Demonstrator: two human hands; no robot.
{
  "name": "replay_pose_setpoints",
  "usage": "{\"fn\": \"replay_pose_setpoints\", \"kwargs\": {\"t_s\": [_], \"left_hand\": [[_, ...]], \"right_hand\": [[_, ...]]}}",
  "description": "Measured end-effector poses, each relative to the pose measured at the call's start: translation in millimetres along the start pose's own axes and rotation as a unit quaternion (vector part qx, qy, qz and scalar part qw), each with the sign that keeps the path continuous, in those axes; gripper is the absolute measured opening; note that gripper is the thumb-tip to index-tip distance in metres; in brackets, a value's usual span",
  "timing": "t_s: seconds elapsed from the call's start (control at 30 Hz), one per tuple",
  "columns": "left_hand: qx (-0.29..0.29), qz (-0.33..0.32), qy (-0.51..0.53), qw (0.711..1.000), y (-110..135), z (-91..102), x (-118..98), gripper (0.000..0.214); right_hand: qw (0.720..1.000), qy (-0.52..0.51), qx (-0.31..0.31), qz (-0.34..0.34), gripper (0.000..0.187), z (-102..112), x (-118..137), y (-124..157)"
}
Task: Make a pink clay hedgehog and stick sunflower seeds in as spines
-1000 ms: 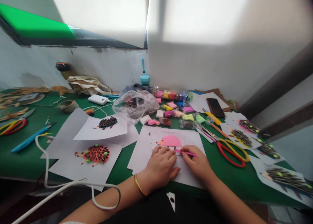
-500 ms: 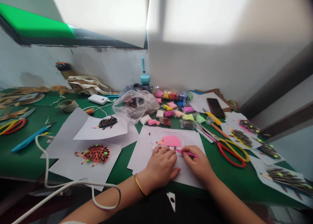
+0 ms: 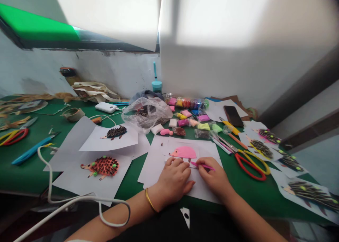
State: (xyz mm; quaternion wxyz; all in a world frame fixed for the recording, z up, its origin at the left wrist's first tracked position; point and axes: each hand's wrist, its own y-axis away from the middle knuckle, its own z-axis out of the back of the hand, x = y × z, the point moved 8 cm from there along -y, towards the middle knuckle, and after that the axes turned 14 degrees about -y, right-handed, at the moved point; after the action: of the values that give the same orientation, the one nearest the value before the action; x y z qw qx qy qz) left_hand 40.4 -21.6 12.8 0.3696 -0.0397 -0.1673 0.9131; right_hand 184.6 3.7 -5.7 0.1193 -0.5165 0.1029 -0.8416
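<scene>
On a sheet of white paper (image 3: 156, 164) lies a pink clay hedgehog (image 3: 185, 152) with a pale snout and small brown feet. My left hand (image 3: 174, 178) rests flat on the paper just below the hedgehog, fingers stretched out and holding nothing. Between the fingertips of my right hand (image 3: 213, 175) is a thin pink clay modelling tool (image 3: 206, 167). Its tip points left, close to a brown foot (image 3: 189, 160); whether it touches the foot I cannot tell.
Left lie papers with a red-brown hedgehog (image 3: 102, 167) and a dark hedgehog (image 3: 116, 132), crossed by a white cable (image 3: 79, 197). Behind are clay packets (image 3: 182, 123) and a plastic bag (image 3: 148, 111). Scissors (image 3: 251, 162), a phone (image 3: 233, 115) and more hedgehog pictures (image 3: 309, 194) lie right.
Almost nothing differs. Both hands and the modelling tool stay in nearly the same place, with the view shifted very slightly.
</scene>
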Motion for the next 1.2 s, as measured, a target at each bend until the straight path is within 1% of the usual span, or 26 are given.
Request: {"fn": "replay_pose_setpoints", "kwargs": {"t_s": [0.17, 0.43, 0.6, 0.7, 0.83, 0.97, 1.13, 1.2], "left_hand": [[-0.002, -0.007, -0.008, 1.000, 0, 2.2, 0, 0.023], [-0.001, -0.005, -0.015, 1.000, 1, 2.6, 0, 0.022], [-0.007, 0.000, -0.018, 1.000, 1, 4.4, 1, 0.021], [-0.010, -0.001, -0.017, 1.000, 1, 5.7, 1, 0.021], [-0.017, 0.000, -0.013, 1.000, 2, 7.9, 1, 0.019], [-0.023, -0.008, -0.004, 1.000, 6, 10.9, 0, 0.018], [-0.049, -0.017, 0.005, 0.999, 8, 16.9, 0, 0.019], [-0.043, -0.011, 0.003, 0.999, 8, 16.2, 0, 0.016]], "right_hand": [[1.000, -0.001, 0.005, 0.007, 0.015, 0, 0, 0], [1.000, -0.003, -0.003, 0.011, 0.015, 0, 1, 0], [1.000, -0.003, 0.003, 0.015, 0.015, -1, 3, 0], [1.000, -0.010, -0.013, 0.007, 0.015, 3, 3, 0], [0.999, -0.026, -0.042, -0.024, 0.017, 9, -1, 2], [0.997, -0.036, -0.051, -0.034, 0.018, 11, -2, 3], [0.997, -0.042, -0.055, -0.037, 0.018, 12, -4, 3], [0.997, -0.047, -0.057, -0.039, 0.018, 12, -4, 3]]}}
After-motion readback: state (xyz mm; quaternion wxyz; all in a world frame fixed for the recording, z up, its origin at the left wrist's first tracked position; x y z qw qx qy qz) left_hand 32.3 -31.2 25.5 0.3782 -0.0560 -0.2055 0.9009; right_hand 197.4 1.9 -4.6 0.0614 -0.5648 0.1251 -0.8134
